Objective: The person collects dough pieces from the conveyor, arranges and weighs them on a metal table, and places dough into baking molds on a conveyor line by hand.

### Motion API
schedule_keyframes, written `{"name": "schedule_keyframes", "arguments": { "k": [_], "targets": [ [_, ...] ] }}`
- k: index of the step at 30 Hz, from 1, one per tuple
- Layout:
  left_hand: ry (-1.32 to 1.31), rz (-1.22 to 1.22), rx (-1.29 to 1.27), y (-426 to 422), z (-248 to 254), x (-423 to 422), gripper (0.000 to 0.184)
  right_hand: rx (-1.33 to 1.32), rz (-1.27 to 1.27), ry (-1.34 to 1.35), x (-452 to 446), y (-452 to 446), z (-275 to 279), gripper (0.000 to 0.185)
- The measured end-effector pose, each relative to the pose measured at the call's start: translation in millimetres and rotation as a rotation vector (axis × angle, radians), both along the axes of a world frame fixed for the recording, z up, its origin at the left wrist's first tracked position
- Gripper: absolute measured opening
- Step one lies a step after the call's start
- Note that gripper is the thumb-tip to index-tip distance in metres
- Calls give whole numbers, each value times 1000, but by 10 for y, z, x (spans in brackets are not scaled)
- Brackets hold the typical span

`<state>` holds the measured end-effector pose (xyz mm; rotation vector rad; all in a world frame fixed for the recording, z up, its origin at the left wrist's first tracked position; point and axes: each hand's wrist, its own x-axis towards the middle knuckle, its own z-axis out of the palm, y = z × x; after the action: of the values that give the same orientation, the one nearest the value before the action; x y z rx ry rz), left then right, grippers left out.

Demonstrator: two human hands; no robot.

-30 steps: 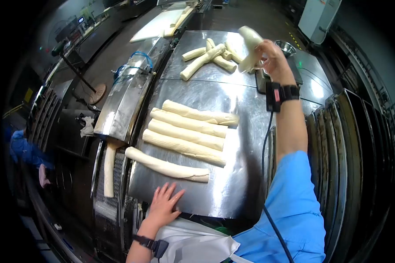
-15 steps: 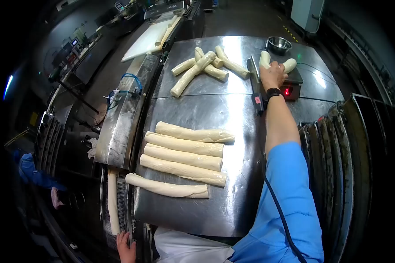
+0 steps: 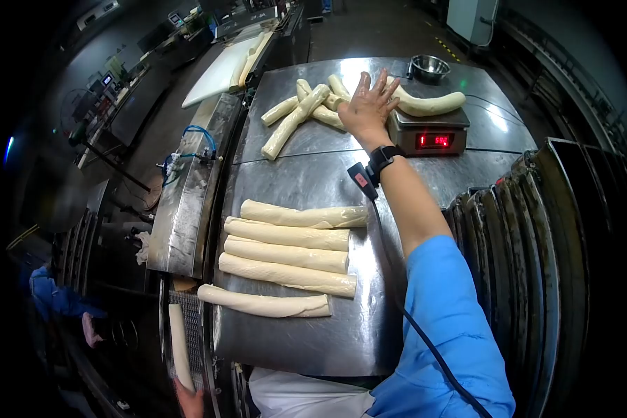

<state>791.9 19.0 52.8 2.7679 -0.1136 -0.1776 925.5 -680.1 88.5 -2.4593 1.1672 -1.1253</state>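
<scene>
My right hand [image 3: 370,106] is spread with nothing in it, over the steel table between a pile of dough rolls [image 3: 297,120] and the scale [image 3: 432,132]. On the scale lies a curved dough roll [image 3: 432,104]; the display glows red. Low at the left, my left hand [image 3: 189,400] is at the lower end of a dough roll [image 3: 179,341] on the mesh conveyor; its fingers are partly hidden and blurred. Several dough rolls [image 3: 285,253] lie side by side on the table, with one more roll [image 3: 265,302] in front of them.
A metal bowl [image 3: 429,69] stands behind the scale. Upright dark trays [image 3: 508,258] line the table's right side. A steel machine housing [image 3: 188,202] runs along the left. A person's blue sleeve [image 3: 52,292] shows at far left. A black cable [image 3: 425,341] hangs along my right arm.
My right hand has let go of the dough roll on the scale and moved left, its fingers spreading. The conveyor's roll has moved toward me, clear of the housing, and my left hand is lower.
</scene>
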Motion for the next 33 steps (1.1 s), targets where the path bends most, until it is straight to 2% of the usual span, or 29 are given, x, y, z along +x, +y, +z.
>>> {"name": "schedule_keyframes", "arguments": {
  "k": [2,4,10,12,13,14,16,17,18,22,24,25,26,27,28,30,31,32,33],
  "targets": [
    [-20,-21,-79,-57,61,-36,68,44,28,52,-26,10,-4,74],
    [48,97,-15,-11,54,-74,67,49,9,81,-56,-39,-25,74],
    [126,148,10,283,39,-220,63,66,-81,230,-238,-390,-134,80],
    [122,160,74,747,-241,-173,61,6,-220,381,-337,-515,-137,73],
    [120,176,140,921,-342,-212,58,0,-205,379,-409,-574,-148,73],
    [60,182,138,837,-266,-255,51,59,-199,390,-504,-627,-164,66],
    [92,227,106,697,-120,-319,47,161,-169,411,-619,-709,-159,54],
    [-64,218,119,851,-288,-400,40,125,-157,429,-613,-767,-175,51],
    [131,325,92,1039,-395,-424,57,87,-151,444,-580,-809,-173,50],
    [-30,452,119,1435,-960,-719,60,223,-118,318,-375,-764,-2,43],
    [-73,463,114,1489,-1026,-767,58,684,313,-452,-18,-1177,-333,38],
    [-58,492,80,1371,-892,-757,53,857,605,-717,140,-1245,-455,38],
    [-36,525,50,1252,-740,-780,48,821,636,-856,40,-556,-94,52],
    [-68,495,17,1129,-616,-824,45,842,866,-807,90,-363,-53,69],
    [-99,470,-13,1045,-520,-850,41,877,975,-667,98,-40,56,68],
    [-62,509,-57,1071,-475,-832,41,732,1175,-354,188,581,23,63],
    [-3,563,-305,990,-323,-856,39,739,1301,-234,86,1013,114,55],
    [46,617,-557,816,-145,-883,37,559,1379,-83,93,1345,17,51],
    [54,759,-762,524,54,-869,34,705,1518,49,31,1699,-48,51]
  ]
}}
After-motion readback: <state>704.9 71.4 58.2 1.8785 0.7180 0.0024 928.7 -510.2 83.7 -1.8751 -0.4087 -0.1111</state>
